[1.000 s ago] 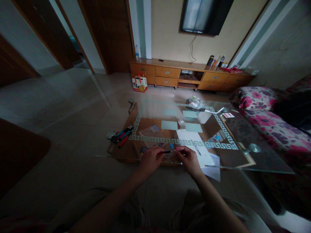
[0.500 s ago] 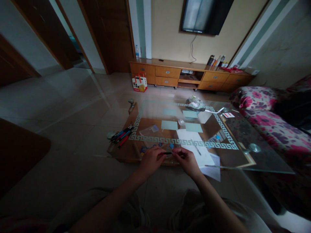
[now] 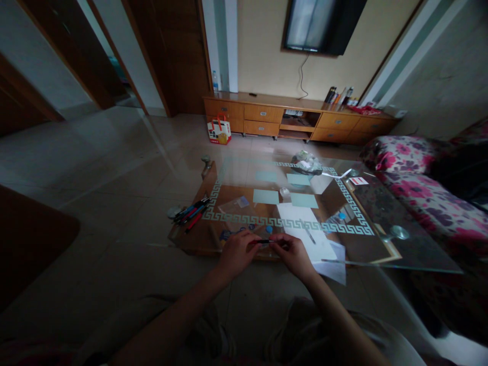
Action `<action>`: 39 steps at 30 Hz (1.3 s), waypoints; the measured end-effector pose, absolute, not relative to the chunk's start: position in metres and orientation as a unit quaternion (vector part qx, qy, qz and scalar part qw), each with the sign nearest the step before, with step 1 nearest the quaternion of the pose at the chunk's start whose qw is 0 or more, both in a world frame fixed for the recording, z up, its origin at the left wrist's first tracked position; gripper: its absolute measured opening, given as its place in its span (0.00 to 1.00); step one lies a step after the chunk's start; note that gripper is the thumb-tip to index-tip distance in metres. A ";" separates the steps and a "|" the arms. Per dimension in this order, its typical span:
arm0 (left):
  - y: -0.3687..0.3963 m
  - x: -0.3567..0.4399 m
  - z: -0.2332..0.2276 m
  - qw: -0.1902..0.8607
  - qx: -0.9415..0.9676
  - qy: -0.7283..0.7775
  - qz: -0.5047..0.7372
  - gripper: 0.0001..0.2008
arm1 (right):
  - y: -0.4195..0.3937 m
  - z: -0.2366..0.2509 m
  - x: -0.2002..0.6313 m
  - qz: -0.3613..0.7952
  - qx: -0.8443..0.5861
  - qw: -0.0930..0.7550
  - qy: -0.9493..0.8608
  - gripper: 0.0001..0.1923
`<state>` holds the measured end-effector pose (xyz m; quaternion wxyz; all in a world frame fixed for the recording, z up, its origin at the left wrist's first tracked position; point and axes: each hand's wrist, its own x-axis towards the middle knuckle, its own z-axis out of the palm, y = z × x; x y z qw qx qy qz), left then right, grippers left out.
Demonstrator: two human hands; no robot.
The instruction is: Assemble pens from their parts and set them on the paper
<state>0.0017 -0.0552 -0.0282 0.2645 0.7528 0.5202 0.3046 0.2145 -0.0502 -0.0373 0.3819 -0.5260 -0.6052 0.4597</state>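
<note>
Over the near edge of the glass table (image 3: 419,267), our left hand (image 3: 238,250) and right hand (image 3: 293,253) hold a slim dark pen (image 3: 264,241) between them, fingertips pinched narrow around it. We should keep both grips light, level and in one straight line. Beside our right hand lies white paper (image 3: 322,249); farther left, a heap of pens (image 3: 193,213).
</note>
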 end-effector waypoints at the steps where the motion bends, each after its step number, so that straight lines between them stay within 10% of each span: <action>1: -0.055 0.002 -0.028 0.261 0.755 0.520 0.302 0.09 | -0.050 -0.037 0.214 0.460 -0.526 0.379 -0.607 0.12; 26: -0.058 0.003 -0.019 0.222 0.795 0.488 0.283 0.09 | -0.056 -0.026 0.213 0.401 -0.540 0.303 -0.675 0.29; 39: -0.057 0.004 -0.023 0.207 0.776 0.518 0.293 0.08 | -0.054 -0.027 0.213 0.368 -0.522 0.351 -0.685 0.10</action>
